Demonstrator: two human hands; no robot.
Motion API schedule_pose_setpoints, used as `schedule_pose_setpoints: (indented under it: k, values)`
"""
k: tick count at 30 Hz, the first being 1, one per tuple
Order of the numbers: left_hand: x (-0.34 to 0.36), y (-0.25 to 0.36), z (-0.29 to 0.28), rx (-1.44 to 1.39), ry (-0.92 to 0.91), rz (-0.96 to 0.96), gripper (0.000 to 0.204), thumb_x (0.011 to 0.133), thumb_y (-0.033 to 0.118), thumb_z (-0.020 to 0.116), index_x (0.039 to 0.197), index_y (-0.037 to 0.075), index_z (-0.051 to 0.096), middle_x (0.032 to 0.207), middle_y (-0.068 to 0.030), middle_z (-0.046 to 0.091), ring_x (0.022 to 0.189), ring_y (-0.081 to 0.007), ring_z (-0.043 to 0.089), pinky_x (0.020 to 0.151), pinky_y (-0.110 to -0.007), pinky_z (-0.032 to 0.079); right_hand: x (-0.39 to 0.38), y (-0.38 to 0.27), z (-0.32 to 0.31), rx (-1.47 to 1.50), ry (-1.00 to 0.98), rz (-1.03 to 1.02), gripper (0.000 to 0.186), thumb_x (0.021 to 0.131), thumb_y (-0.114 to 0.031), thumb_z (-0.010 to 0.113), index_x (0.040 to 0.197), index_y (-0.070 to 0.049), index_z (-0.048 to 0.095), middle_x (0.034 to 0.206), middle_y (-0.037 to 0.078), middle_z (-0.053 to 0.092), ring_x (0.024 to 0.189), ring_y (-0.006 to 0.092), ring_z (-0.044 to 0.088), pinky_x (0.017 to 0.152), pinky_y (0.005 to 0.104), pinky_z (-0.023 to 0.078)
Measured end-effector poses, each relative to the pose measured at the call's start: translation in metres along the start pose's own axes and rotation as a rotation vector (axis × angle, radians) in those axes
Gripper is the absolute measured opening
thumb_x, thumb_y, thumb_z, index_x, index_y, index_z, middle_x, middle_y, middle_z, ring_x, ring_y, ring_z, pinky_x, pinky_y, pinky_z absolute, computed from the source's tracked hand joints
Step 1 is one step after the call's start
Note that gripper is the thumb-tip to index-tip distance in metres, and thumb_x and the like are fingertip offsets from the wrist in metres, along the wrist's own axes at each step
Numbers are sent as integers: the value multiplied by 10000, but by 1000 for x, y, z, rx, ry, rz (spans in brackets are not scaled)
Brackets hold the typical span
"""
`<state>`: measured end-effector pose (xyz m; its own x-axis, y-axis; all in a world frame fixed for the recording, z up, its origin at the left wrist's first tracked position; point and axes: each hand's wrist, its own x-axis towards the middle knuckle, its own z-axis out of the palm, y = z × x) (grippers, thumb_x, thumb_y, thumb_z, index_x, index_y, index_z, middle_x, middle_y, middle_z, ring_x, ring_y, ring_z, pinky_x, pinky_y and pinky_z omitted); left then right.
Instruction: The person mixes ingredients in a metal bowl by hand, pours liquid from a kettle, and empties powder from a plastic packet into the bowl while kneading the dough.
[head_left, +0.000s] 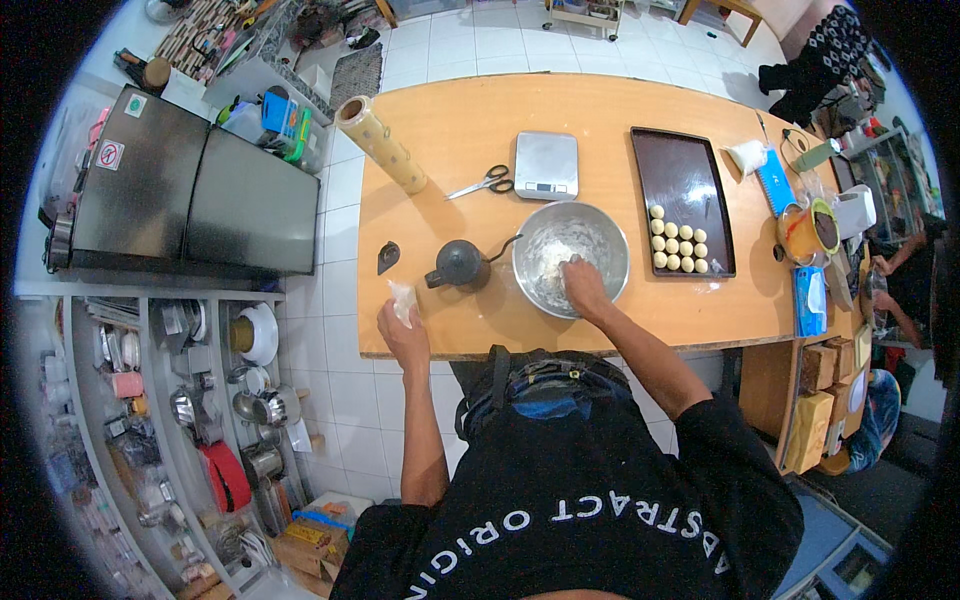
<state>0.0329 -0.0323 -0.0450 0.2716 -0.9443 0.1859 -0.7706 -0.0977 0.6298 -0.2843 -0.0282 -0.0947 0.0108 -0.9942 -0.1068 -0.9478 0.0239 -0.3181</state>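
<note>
This is a kitchen, shown by the dark grey two-door refrigerator (245,200) and pale shelves (180,292) of metal pots (275,407) beyond the left edge of the tan wooden worktop (470,110), and the dark rectangular baking tray (680,170) toward its right edge.

Left hand (406,341) curled, right hand (583,286) fingers-down

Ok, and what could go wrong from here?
The metal bowl might slide or tip: the right hand is inside it, while the left hand is away, holding a pale bag.

The dark spouted pot has its spout at the bowl's rim, so a bump could knock it.

The tall roll stands on end and might topple.
</note>
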Motion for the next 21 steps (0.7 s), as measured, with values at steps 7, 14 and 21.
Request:
schedule_pose_setpoints:
  k: [7, 14, 21]
  values:
    - [-5, 11, 1, 77, 120, 136, 368, 756, 74, 581, 1093, 4, 452, 1083, -179, 463, 1070, -341, 385, 899, -437, 325, 4, -1, -12, 67, 2, 52, 154, 745, -48, 475, 852, -7, 578, 791, 207, 581, 740, 347, 593, 643, 434, 483]
    - [-7, 18, 8, 66, 157, 164, 293, 758, 46, 562, 1031, -9, 471, 1068, -163, 445, 1072, -334, 376, 916, -441, 309, 5, 15, -1, 148, 15, 59, 220, 675, -19, 520, 877, -30, 608, 767, 219, 589, 777, 354, 587, 683, 435, 472]
    - [-13, 15, 16, -27, 48, 57, 294, 782, 73, 548, 1050, -16, 467, 1075, -179, 475, 1050, -335, 421, 882, -409, 354, -3, 26, 0, 224, 66, 84, 310, 636, 11, 524, 919, -54, 632, 789, 220, 597, 750, 371, 581, 695, 432, 463]
